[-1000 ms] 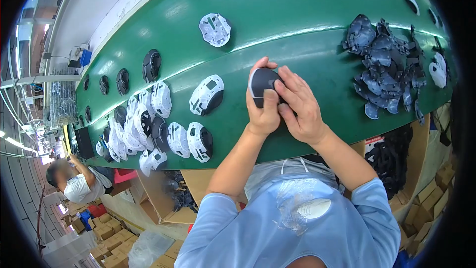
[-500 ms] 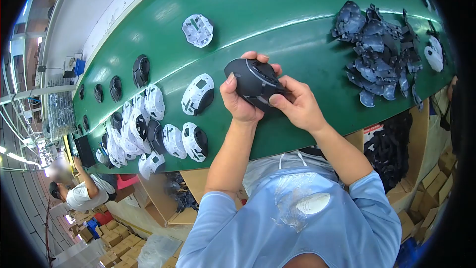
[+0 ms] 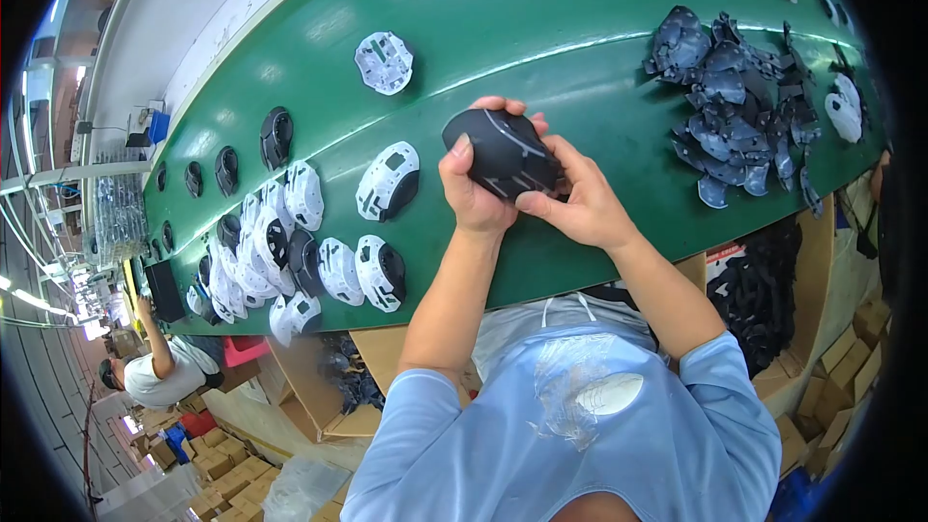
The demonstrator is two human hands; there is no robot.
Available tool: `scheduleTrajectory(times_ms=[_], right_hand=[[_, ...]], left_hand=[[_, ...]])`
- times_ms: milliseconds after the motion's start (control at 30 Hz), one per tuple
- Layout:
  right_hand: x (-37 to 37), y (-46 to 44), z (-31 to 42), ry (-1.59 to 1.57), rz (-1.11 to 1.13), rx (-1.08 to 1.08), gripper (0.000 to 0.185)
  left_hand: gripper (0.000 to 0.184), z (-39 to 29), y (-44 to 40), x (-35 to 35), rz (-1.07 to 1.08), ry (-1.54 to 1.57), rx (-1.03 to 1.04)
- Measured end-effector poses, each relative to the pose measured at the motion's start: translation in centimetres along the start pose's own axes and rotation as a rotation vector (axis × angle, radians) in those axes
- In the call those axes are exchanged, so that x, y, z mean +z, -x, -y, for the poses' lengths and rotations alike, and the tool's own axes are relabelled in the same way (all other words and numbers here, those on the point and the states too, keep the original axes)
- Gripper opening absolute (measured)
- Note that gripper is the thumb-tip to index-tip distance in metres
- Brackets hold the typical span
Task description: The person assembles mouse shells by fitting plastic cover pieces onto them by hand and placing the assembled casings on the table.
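Above the green table I hold a black computer mouse (image 3: 498, 150) with both hands. My left hand (image 3: 476, 195) wraps round its left side, thumb on top and fingertips showing over the far edge. My right hand (image 3: 585, 203) grips the near right end between thumb and fingers. A pale line curves across the top of the mouse; its underside is hidden. To the left lie a white and black mouse shell (image 3: 389, 181) and, farther back, a white mouse part (image 3: 385, 63) with its inside facing up.
Several white and black mouse shells (image 3: 256, 251) are heaped on the green table (image 3: 541, 48) at left, with black mice (image 3: 276, 137) behind. A pile of dark plastic parts (image 3: 730, 87) lies at right. Open cartons stand below the front edge. Another person (image 3: 159, 377) works at far left.
The mouse has turned slightly in my hands, its right end now broader to view. My right fingers have shifted a little along it. The person at far left has moved slightly.
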State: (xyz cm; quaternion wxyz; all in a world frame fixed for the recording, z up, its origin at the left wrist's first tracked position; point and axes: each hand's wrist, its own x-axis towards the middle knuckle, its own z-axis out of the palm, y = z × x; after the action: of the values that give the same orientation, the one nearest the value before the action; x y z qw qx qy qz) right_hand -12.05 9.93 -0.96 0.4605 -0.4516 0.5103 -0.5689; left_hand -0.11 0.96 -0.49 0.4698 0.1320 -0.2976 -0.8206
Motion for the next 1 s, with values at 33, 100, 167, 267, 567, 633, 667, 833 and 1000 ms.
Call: scheduleTrajectory(times_ms=[33,100,167,267,567,633,667,833,1000], right_hand=[[0.2,0.0,0.3,-0.048,-0.013,-0.011,0.053],[0.4,-0.2,0.0,-0.116,-0.023,-0.012,0.056],[0.9,-0.1,-1.1,-0.158,-0.012,0.013,0.059],[0.7,0.0,0.1,-0.143,-0.002,0.065,0.056],[0.2,-0.8,0.6,-0.245,-0.065,-0.043,0.044],[0.8,-0.9,0.4,-0.220,-0.049,-0.060,0.040],[1.0,-0.9,0.4,-0.254,-0.055,-0.077,0.039],[1.0,-0.9,-0.5,-0.321,-0.096,-0.108,0.038],[-0.5,-3.0,0.5,-0.235,-0.245,-0.255,0.070]], left_hand=[[0.060,0.2,-0.1,0.1,-0.035,0.019,0.008],[0.058,0.5,-0.1,0.0,-0.073,0.085,0.032],[0.057,0.7,0.2,-0.2,-0.080,0.100,0.037],[0.058,0.6,0.6,-0.3,-0.057,0.134,0.023],[0.042,-0.7,1.9,-0.8,-0.069,-1.005,0.342],[0.039,-1.7,2.6,-1.4,-0.021,-1.107,0.195],[0.035,-1.7,2.3,-1.4,-0.025,-1.117,0.215],[0.033,-0.9,1.7,-0.5,-0.013,-1.052,0.212],[0.030,0.2,-7.6,-2.4,-0.086,-0.975,0.338]])
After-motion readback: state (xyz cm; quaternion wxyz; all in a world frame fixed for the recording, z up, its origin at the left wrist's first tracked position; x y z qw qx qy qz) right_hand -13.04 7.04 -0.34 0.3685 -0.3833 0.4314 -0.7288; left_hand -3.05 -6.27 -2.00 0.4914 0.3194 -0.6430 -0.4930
